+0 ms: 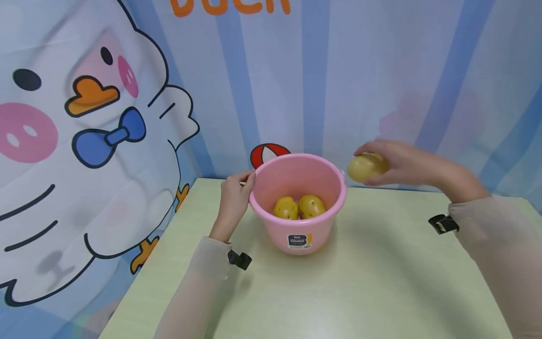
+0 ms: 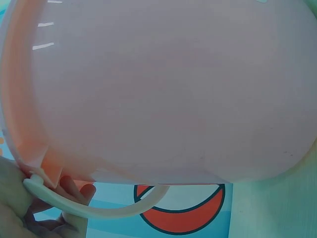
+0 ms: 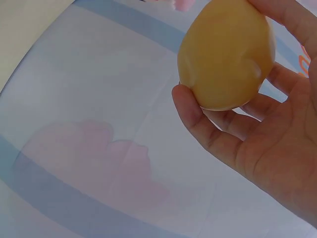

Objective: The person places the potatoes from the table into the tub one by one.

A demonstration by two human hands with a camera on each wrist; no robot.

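Note:
A pink bucket (image 1: 298, 235) stands upright on the table, two yellow potatoes lying side by side at its bottom, the left potato (image 1: 285, 208) and the right potato (image 1: 312, 207). My left hand (image 1: 235, 200) grips the bucket's rim at its left side. In the left wrist view its fingers (image 2: 74, 223) are by the rim and the white handle (image 2: 99, 210), which hangs down the outside. To the right of the bucket, above the table, my right hand (image 1: 406, 164) holds a third potato (image 3: 225, 59) between thumb and fingers.
The pale table (image 1: 338, 301) ends at the back against a blue striped cloth (image 1: 271, 84) with a cartoon duck (image 1: 93, 188) at the left. A label (image 1: 299, 240) is on the bucket's front. Black wrist bands (image 1: 443, 224) sit on both sleeves.

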